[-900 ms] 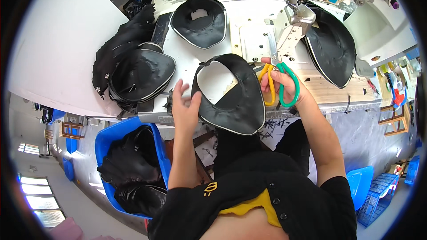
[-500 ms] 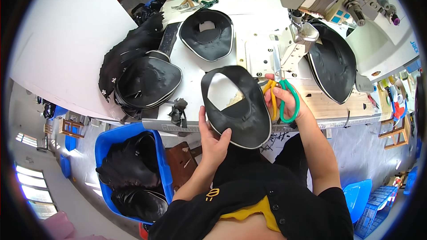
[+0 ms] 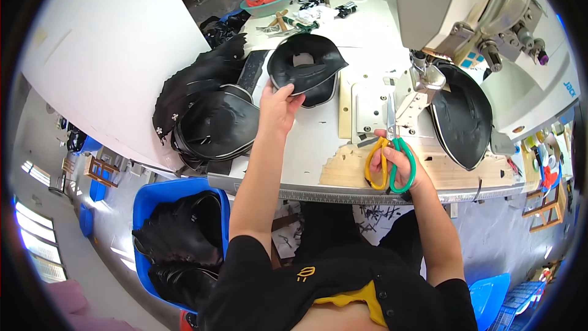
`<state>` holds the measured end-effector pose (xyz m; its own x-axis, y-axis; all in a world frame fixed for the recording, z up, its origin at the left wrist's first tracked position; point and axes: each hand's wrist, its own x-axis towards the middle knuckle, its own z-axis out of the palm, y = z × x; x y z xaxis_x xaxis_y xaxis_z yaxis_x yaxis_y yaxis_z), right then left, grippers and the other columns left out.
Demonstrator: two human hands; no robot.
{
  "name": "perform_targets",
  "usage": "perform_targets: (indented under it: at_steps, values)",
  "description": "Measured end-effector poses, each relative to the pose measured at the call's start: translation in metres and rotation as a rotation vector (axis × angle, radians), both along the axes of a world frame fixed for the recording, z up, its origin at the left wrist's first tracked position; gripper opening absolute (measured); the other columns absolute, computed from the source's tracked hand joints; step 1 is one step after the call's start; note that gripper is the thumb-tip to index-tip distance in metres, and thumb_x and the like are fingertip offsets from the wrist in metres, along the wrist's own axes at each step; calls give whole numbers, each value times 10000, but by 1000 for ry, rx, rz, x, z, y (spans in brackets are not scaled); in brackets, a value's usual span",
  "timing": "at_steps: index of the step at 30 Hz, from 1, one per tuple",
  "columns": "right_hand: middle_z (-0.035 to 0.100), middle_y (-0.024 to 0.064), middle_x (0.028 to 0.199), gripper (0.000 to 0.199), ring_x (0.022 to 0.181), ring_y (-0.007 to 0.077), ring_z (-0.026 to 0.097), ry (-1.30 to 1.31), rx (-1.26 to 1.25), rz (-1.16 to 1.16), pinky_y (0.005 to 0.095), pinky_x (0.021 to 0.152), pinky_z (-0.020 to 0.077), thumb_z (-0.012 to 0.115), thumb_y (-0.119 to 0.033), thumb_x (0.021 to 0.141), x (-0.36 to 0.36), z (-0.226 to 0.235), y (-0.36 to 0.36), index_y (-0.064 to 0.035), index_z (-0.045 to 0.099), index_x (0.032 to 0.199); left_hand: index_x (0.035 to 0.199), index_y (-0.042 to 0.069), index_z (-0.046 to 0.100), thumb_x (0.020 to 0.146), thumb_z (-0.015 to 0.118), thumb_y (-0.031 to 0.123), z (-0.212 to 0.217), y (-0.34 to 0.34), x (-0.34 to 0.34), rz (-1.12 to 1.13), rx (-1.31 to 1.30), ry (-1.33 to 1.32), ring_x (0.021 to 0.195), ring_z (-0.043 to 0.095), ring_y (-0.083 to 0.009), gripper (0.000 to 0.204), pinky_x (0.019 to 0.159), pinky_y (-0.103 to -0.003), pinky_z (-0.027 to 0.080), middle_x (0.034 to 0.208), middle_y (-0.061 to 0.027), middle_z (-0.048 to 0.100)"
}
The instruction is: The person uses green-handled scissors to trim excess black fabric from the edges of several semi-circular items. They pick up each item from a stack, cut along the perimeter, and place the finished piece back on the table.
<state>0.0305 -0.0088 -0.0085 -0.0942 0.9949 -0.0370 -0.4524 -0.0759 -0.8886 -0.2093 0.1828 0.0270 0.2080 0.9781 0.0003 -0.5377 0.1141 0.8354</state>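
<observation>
My left hand (image 3: 279, 109) reaches to the back of the table and grips the near edge of a black leather piece (image 3: 318, 61) with pale piping and an opening in it. That piece lies over a similar black piece (image 3: 320, 95), whose lower part shows beneath. Near the front edge, my right hand (image 3: 399, 169) is closed round the handles of a pair of scissors (image 3: 391, 116), one yellow and one green. Their blades point away from me, toward the sewing machine (image 3: 425, 79).
Stacked black pieces (image 3: 217, 122) lie at the left, and another black piece (image 3: 462, 116) sits right of the needle area. A blue bin (image 3: 139, 208) full of black pieces stands below left. At the back are a green basin (image 3: 269, 7) and hand tools (image 3: 288, 22).
My left hand has carried the black leather piece from in front of me to the back of the table, onto the other piece. My right hand keeps the scissors, slightly lower in view.
</observation>
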Motion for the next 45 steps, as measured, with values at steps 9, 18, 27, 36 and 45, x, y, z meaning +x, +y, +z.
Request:
perform_targets:
  at_steps: [9, 18, 27, 36, 45]
  values:
    - [598, 114, 772, 568, 744, 219, 596, 30, -36, 41, 313, 699, 474, 573, -207, 861, 4, -1, 4, 11, 336, 1329, 1319, -7, 352, 723, 650, 32, -60, 33, 7, 609, 705, 1145, 1218, 380, -376, 667, 1008, -393, 346, 1333, -254, 341]
    - [599, 108, 774, 605, 728, 222, 610, 12, 5, 24, 295, 666, 486, 592, -255, 867, 7, -10, 4, 9, 314, 1335, 1217, 72, 518, 722, 686, 109, 16, -27, -152, 1159, 606, 1658, 1105, 457, -333, 524, 872, -449, 405, 1186, -140, 494]
    - [589, 102, 756, 623, 714, 214, 599, -9, 14, -7, 286, 660, 478, 598, -274, 859, 6, -9, 4, 17, 317, 1332, 800, 87, 615, 830, 519, 129, 10, 8, -211, 891, 528, 2235, 895, 565, -276, 109, 735, -409, 455, 914, -85, 558]
    - [584, 111, 775, 552, 731, 219, 596, 13, 16, -16, 305, 671, 479, 557, -227, 883, 3, -9, 1, -1, 333, 1335, 884, 34, 536, 850, 603, 148, 54, -8, -191, 1028, 741, 1440, 764, 613, -333, 137, 689, -399, 485, 905, -124, 629]
    - [553, 76, 905, 665, 815, 151, 545, -336, 334, -192, 276, 744, 445, 664, -230, 819, -28, 34, -11, -8, 327, 1347, 918, 40, 523, 840, 612, 76, 114, -98, -51, 633, 1160, 1081, 733, 633, -301, 124, 631, -347, 493, 873, -100, 649]
